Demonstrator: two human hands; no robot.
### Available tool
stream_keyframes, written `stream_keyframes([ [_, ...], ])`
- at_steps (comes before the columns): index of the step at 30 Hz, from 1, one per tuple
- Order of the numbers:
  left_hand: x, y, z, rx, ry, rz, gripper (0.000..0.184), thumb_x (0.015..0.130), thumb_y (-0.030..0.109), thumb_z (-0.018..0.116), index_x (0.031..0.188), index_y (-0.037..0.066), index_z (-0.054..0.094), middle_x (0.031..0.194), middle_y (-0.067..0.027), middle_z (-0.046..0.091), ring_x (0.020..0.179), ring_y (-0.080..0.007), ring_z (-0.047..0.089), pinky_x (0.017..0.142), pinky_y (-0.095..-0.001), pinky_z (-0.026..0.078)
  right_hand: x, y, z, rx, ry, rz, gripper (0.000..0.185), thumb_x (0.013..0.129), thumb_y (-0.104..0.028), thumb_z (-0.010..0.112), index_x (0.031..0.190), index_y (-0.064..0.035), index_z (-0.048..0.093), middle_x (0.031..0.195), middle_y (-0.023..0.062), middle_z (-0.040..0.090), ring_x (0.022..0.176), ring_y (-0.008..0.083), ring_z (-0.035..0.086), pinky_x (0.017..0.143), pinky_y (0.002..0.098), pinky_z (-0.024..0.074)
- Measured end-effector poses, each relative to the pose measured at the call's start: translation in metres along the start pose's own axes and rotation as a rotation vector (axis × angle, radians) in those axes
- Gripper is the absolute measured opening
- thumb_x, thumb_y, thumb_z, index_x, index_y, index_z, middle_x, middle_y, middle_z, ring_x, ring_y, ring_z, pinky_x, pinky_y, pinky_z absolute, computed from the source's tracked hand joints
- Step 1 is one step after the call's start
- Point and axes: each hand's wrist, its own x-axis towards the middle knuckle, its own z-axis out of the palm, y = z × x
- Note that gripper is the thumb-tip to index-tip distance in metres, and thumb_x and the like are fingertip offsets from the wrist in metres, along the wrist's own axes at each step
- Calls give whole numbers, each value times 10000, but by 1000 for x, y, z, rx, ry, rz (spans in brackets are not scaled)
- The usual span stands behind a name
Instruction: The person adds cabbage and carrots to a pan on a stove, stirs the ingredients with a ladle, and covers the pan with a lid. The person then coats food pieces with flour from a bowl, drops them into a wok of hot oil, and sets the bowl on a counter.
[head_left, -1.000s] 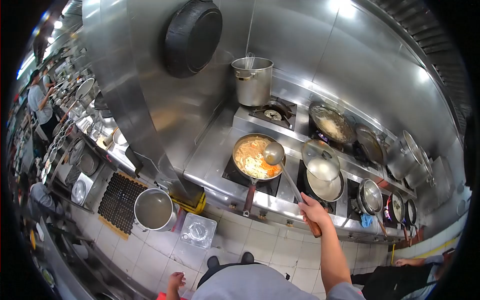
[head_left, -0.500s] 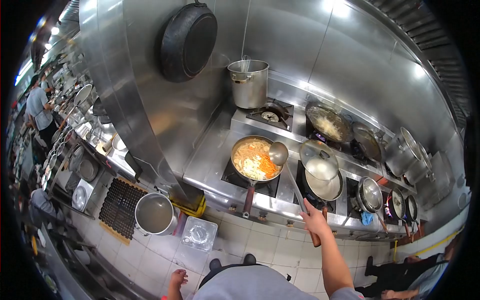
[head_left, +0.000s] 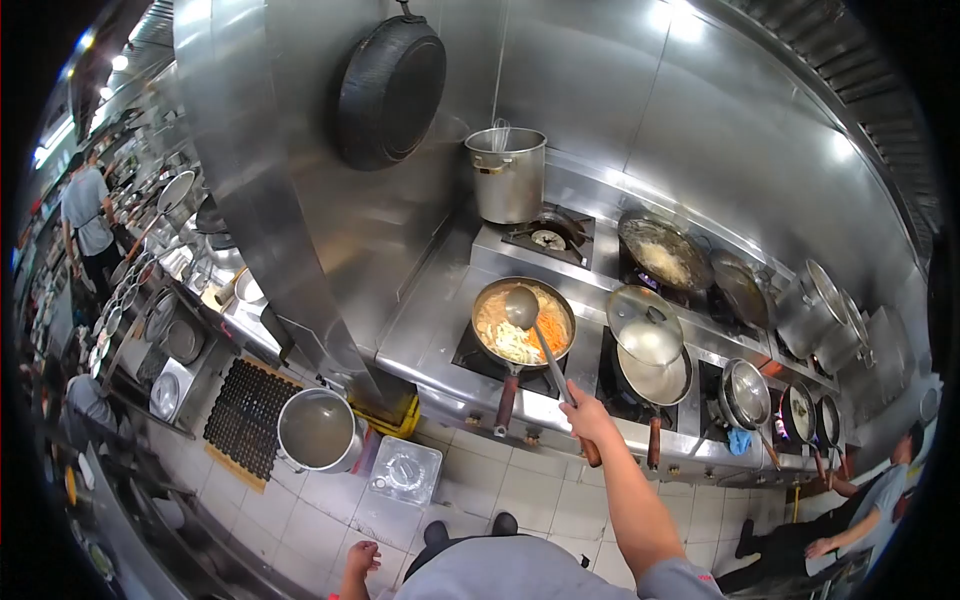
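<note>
My right hand (head_left: 590,417) is closed around the handle of a long metal ladle (head_left: 522,307). The ladle's bowl rests in or just over the food in a frying pan (head_left: 572,310); contact is hard to judge. In that pan lie orange shredded carrot (head_left: 548,332), pale shredded vegetable (head_left: 507,342) and a brownish, noodle-like mass (head_left: 491,312). The pan's dark red handle (head_left: 506,402) points toward me. My left hand (head_left: 363,556) hangs low beside my body, fingers loosely curled and slightly apart, holding nothing.
Right of the frying pan, a glass lid (head_left: 645,325) leans over a pan of pale liquid (head_left: 655,380). A tall pot (head_left: 507,175) and a wok (head_left: 665,253) stand behind. On the floor are a large pot (head_left: 318,430) and a clear lidded container (head_left: 405,472). Another person (head_left: 850,530) stands at right.
My right hand has moved left, carrying the ladle's bowl from the pan's right rim to over the food. The view has shifted slightly. The person at right has become more visible.
</note>
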Motion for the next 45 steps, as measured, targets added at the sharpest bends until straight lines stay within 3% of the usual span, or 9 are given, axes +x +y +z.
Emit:
stream_keyframes([
  [11,-7,-28,-8,-83,9,-40,274,864,212,581,1074,38,565,789,-116,648,514,-219,612,400,-315,482,-24,11,-25,517,-63,66,599,906,-120,548,1442,-60,288,660,29,501,472,115,487,441,276,436],
  [17,-1,-40,-16,69,-8,-143,268,864,195,565,1085,44,554,806,-121,652,528,-227,612,445,-342,504,-24,48,-28,105,87,48,612,868,-170,618,1421,-115,360,721,60,571,616,148,573,496,275,483],
  [19,0,-28,-15,44,0,-96,259,866,198,572,1064,32,565,785,-118,647,504,-219,601,412,-325,485,-14,63,-16,-320,323,-273,608,860,-171,625,1416,-148,378,714,48,556,641,136,572,479,260,479],
  [21,1,-13,-12,15,12,-57,252,867,201,578,1044,21,575,764,-116,642,480,-210,590,379,-308,466,-20,53,-18,-234,285,-241,613,855,-168,624,1408,-91,372,801,109,618,672,197,612,567,305,514],
  [24,9,15,-5,68,-35,36,295,875,228,572,1105,45,550,812,-102,645,557,-207,615,468,-320,505,-21,33,-32,236,-50,173,623,836,-168,635,1368,20,372,1057,252,624,871,364,635,848,366,474],
  [27,11,40,4,22,-26,85,279,886,225,570,1103,50,553,809,-93,642,557,-195,612,456,-297,498,-18,51,-19,-201,228,-98,656,824,-148,635,1389,9,340,985,242,637,875,374,629,820,375,484],
  [34,8,25,11,18,-64,36,262,879,209,573,1075,35,574,800,-108,642,524,-200,599,420,-297,484,-38,65,-5,-338,159,-27,642,762,-56,614,1375,-98,426,1058,250,590,961,346,598,854,361,455],
  [38,2,-8,0,5,-35,-29,257,870,216,592,1047,31,579,774,-121,648,510,-226,608,405,-320,482,-62,63,-16,-46,79,15,686,728,-85,640,1378,-128,424,919,209,587,852,343,606,776,385,470],
  [45,5,-26,-15,23,-13,-141,269,878,219,580,1082,48,545,823,-125,653,501,-229,607,442,-340,507,29,60,17,-158,277,-128,686,751,-73,645,1388,-79,391,956,223,610,864,345,596,785,377,469],
])
